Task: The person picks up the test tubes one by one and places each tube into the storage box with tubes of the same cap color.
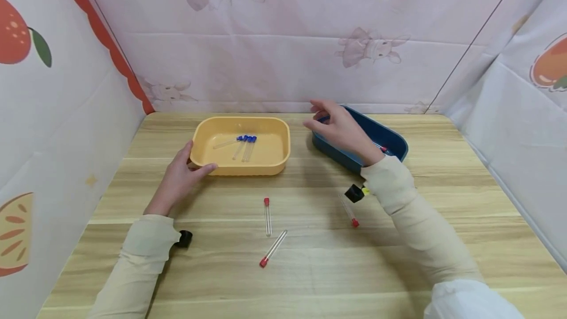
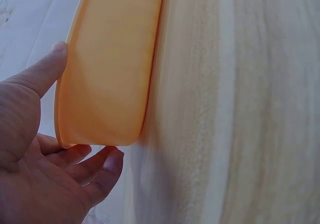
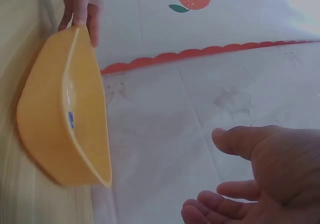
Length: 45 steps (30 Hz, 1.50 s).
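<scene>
My left hand [image 1: 179,178] grips the left end of a yellow plastic tray [image 1: 248,168]; in the left wrist view the thumb [image 2: 52,64] lies on its long side and the fingers bend at its short end. Several small clear tubes with blue caps [image 1: 249,139] lie inside. Over the near-left part of a dark blue tray [image 1: 376,129] hovers my right hand [image 1: 343,132], thumb and fingers apart, holding nothing visible. A red cap [image 1: 383,149] shows in the blue tray, partly hidden by the wrist.
Three red-capped clear tubes lie on the wooden table [image 1: 319,279]: one upright in view [image 1: 267,218], one slanted [image 1: 274,247], one near the right sleeve [image 1: 349,211]. Printed cloth walls [image 1: 283,73] enclose the back and sides.
</scene>
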Motion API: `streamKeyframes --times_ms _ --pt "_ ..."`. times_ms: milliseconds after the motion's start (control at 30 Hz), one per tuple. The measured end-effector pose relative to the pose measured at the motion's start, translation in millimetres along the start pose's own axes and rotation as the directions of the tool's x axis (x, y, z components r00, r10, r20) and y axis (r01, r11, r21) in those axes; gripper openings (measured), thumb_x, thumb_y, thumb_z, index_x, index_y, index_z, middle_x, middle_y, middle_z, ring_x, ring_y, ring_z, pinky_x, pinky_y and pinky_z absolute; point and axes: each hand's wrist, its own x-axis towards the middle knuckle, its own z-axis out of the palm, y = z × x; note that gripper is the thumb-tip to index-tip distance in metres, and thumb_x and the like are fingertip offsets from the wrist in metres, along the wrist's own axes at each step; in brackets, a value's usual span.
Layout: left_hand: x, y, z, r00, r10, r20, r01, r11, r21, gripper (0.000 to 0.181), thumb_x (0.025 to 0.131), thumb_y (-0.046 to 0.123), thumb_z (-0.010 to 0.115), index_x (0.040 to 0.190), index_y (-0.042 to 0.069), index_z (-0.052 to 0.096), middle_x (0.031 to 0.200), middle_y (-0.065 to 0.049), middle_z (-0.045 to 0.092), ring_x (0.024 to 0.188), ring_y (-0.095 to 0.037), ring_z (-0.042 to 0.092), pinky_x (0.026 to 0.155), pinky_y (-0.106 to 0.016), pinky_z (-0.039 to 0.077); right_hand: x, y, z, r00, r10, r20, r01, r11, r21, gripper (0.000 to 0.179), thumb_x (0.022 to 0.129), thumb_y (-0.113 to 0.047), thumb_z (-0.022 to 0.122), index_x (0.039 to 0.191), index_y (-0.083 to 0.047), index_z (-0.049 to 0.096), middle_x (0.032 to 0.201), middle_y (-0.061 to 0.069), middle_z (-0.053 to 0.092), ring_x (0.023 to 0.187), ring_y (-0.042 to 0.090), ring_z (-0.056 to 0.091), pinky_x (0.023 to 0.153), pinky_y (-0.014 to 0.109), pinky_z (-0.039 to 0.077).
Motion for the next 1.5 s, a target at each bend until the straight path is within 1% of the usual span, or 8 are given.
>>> streamKeyframes --times_ms 233,400,533,667,767,833,900,1500 --pt "-0.8 0.7 0.9 1.0 -0.005 -0.001 0.005 1.0 0.002 0.107 0.078 0.058 0.063 0.15 0.011 0.0 0.152 -0.018 0.011 0.132 -0.037 0.027 0.102 -0.05 0.031 -29.5 17 -23 0.999 0.036 -0.03 -0.034 0.998 0.046 0.064 0.09 -0.038 0.059 0.14 -0.006 0.038 0.125 0.007 0.05 0.11 0.023 0.05 0.089 0.039 0.042" --pt "-0.3 1.8 1.6 1.0 -0.01 -0.002 0.01 1.0 0.023 0.109 0.076 0.062 0.062 0.15 0.011 -0.001 0.153 -0.018 0.01 0.132 -0.037 0.029 0.102 -0.049 0.032 -48.6 29 -39 0.997 0.051 -0.064 -0.048 0.998 0.05 0.061 0.091 -0.035 0.059 0.141 -0.006 0.037 0.126 0.01 0.05 0.111 0.024 0.05 0.089 0.041 0.041" --pt "0.1 3.7 1.3 1.0 -0.01 0.002 0.009 1.0 0.024 0.109 0.076 0.062 0.06 0.15 0.011 -0.002 0.152 -0.019 0.01 0.13 -0.038 0.031 0.1 -0.049 0.035 -61.7 39 -51 0.993 0.067 -0.101 -0.065 0.998 0.026 0.059 0.091 -0.031 0.06 0.14 -0.006 0.039 0.128 0.011 0.05 0.109 0.022 0.051 0.086 0.031 0.044" --pt "0.5 3.7 0.2 1.0 -0.003 0.007 0.003 1.0 0.024 0.111 0.075 0.064 0.06 0.15 0.01 -0.002 0.151 -0.02 0.012 0.129 -0.038 0.033 0.1 -0.048 0.035 -73.3 48 -63 0.986 0.118 -0.118 -0.117 0.993 0.018 0.057 0.092 -0.033 0.059 0.14 -0.009 0.04 0.132 0.009 0.048 0.105 0.021 0.054 0.076 0.025 0.049" --pt "0.0 3.3 -0.2 1.0 -0.003 0.007 0.002 1.0 0.025 0.112 0.074 0.065 0.06 0.15 0.011 -0.001 0.151 -0.02 0.012 0.129 -0.037 0.033 0.1 -0.048 0.035 -80.4 54 -71 0.978 0.163 -0.131 -0.162 0.987 0.017 0.059 0.091 -0.037 0.058 0.14 -0.01 0.04 0.134 0.009 0.047 0.108 0.022 0.053 0.082 0.034 0.049" --pt "0.2 3.2 -0.2 1.0 -0.001 0.007 0.001 1.0 0.026 0.112 0.074 0.066 0.06 0.15 0.011 -0.001 0.151 -0.02 0.013 0.128 -0.037 0.034 0.1 -0.048 0.036 -85.0 58 -75 0.972 0.181 -0.149 -0.184 0.983 -0.005 0.06 0.091 -0.039 0.057 0.141 -0.009 0.04 0.135 0.009 0.046 0.114 0.022 0.049 0.091 0.04 0.044" --pt "0.1 3.8 0.0 1.0 -0.004 0.009 0.004 1.0 0.029 0.111 0.074 0.066 0.059 0.15 0.011 -0.002 0.152 -0.02 0.011 0.129 -0.037 0.033 0.1 -0.049 0.035 -89.8 64 -78 0.967 0.196 -0.165 -0.201 0.98 -0.014 0.061 0.091 -0.04 0.056 0.14 -0.007 0.04 0.135 0.01 0.046 0.115 0.024 0.048 0.093 0.045 0.042" --pt "2.7 3.4 -0.7 1.0 -0.011 0.018 0.011 1.0 0.027 0.108 0.076 0.062 0.061 0.15 0.012 -0.002 0.151 -0.021 0.013 0.13 -0.038 0.031 0.1 -0.05 0.034 -132.4 110 -89 0.929 0.298 -0.217 -0.313 0.949 -0.038 0.064 0.092 -0.039 0.057 0.14 -0.002 0.038 0.138 0.018 0.042 0.12 0.034 0.043 0.093 0.054 0.038"
